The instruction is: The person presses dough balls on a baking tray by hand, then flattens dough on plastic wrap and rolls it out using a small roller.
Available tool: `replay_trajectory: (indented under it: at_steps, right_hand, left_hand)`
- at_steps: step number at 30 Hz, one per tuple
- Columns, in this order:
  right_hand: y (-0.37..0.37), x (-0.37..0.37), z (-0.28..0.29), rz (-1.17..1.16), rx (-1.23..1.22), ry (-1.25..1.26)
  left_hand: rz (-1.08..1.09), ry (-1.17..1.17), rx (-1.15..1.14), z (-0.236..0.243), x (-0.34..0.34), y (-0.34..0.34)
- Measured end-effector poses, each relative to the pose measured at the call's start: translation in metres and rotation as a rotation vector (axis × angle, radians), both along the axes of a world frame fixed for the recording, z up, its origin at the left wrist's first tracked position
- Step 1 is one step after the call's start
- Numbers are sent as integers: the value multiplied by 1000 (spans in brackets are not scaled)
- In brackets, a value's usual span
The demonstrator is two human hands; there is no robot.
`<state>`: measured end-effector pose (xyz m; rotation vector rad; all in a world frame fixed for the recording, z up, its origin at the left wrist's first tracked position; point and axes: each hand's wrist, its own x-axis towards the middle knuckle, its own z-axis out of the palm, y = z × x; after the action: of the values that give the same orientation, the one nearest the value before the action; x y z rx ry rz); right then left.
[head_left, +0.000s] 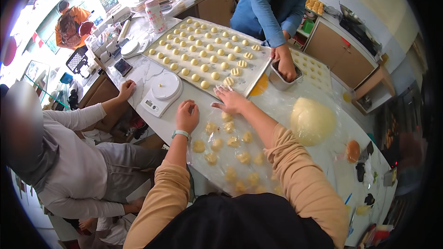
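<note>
My right hand [230, 100] reaches to the near edge of a large baking tray [258, 71], its floury fingers stretched out and apart. Just beyond them lies a ridged dough piece [229, 81]. Rows of small round dough balls [204, 68] fill the tray, and several pieces along its right side carry pressed grooves. My left hand [188, 115] hovers beside the kitchen scale [157, 106], fingers curled in; whatever they may hold is hidden. On the scale's round plate sits a tiny dough bit [160, 85]. Between my forearms, yellowish filling lumps [233, 142] lie with plastic film.
A large dough mass [313, 121] under film stands right of my arm. Across the table, a person in blue dips a hand into a metal tin [279, 81]. Another person's hand [126, 89] rests at the left edge near a phone [122, 67]. A bun [353, 151] lies far right.
</note>
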<state>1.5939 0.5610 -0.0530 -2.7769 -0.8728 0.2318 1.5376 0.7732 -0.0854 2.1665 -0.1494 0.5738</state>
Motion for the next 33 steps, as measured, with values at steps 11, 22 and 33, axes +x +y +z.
replay_trajectory:
  at_steps: [11,22,33]
  right_hand:
    - [-28,7,37,-340,723,703]
    - [-54,-58,-14,-87,407,-45]
    - [-52,-58,-10,-121,397,28]
  left_hand:
    - [0,5,-8,0,2,-2]
    - [16,-25,48,0,2,1]
    - [-1,-15,59,-2,3,3]
